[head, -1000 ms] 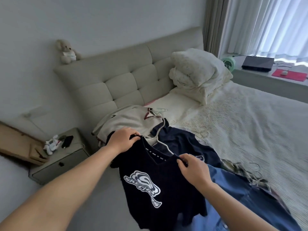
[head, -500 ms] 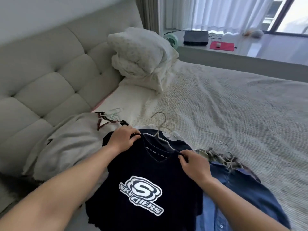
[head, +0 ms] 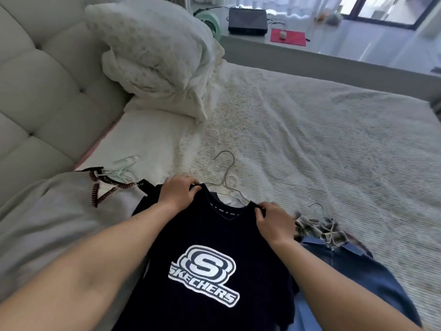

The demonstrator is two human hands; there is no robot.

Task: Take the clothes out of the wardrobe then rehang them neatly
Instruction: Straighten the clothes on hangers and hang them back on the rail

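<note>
Head view: left hand (head: 177, 195) and right hand (head: 274, 220) each pinch a shoulder of the navy T-shirt (head: 210, 263) at the collar. It's spread over the bed (head: 310, 144), wire hanger (head: 228, 180) poking from its neck.

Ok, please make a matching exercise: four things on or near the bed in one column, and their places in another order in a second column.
1. T-shirt
2. Pillows
3. Denim shirt
4. Red mat

a. on the ledge beyond the bed
b. stacked by the headboard
c. held at the shoulders by the left hand and the right hand
d. lying on the bed under the right arm

Pairs: 1-c, 2-b, 3-d, 4-a
</note>
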